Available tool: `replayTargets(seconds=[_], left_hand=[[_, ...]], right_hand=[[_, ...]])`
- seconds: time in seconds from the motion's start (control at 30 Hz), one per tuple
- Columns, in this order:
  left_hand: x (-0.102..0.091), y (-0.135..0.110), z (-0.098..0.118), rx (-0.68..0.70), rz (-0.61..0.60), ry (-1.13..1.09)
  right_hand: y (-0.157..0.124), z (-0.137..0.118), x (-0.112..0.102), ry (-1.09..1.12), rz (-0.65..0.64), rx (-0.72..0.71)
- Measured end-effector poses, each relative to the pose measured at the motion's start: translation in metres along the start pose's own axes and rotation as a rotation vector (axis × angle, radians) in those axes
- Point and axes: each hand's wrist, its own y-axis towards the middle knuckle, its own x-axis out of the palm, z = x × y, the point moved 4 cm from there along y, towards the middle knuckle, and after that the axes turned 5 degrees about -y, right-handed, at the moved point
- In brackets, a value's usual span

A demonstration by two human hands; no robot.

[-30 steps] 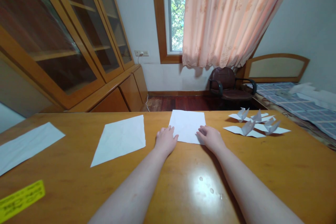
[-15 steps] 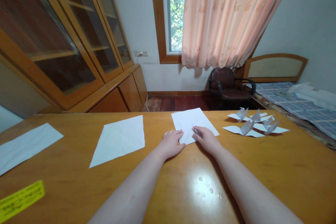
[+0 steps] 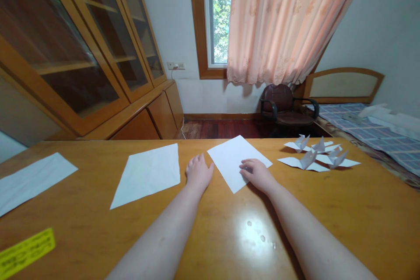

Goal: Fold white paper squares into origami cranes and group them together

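A square white sheet of paper (image 3: 234,162) lies on the table, one corner pointing towards me. My right hand (image 3: 257,173) rests on its right side, with the fingers lying on the paper and not wrapped round anything. To the left of the sheet, apart from it, my left hand (image 3: 199,172) is over the tabletop with its fingers spread and nothing in them. Another white sheet (image 3: 149,173) lies just left of that hand. Several folded paper cranes (image 3: 308,157) stand in a group to the right of my right hand.
At the far left of the wooden table (image 3: 98,245) is a long white paper (image 3: 36,181), with a yellow label (image 3: 28,251) nearer to me. Beyond the table are a glass-fronted cabinet (image 3: 121,98), a brown armchair (image 3: 284,105) and a bed (image 3: 380,120).
My left hand has let go of the square sheet and moved left onto the table. The sheet has turned, so a corner now points at me. My right hand has stayed almost in place.
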Motion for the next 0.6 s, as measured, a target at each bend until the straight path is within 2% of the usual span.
replayTargets(seconds=[0.07,0.13,0.37,0.6], left_hand=[[0.003,0.002,-0.006,-0.060,-0.002,0.032],[0.006,0.003,-0.006,-0.056,-0.014,0.054],[0.001,-0.003,0.007,0.089,-0.015,0.043],[0.008,0.000,0.000,0.011,-0.014,0.017]], right_hand=[[0.000,-0.002,-0.002,0.012,0.004,-0.014],[0.000,-0.004,-0.002,0.006,0.005,-0.033],[-0.003,-0.011,0.000,0.025,-0.039,-0.146],[-0.006,-0.022,-0.003,0.137,-0.116,-0.249]])
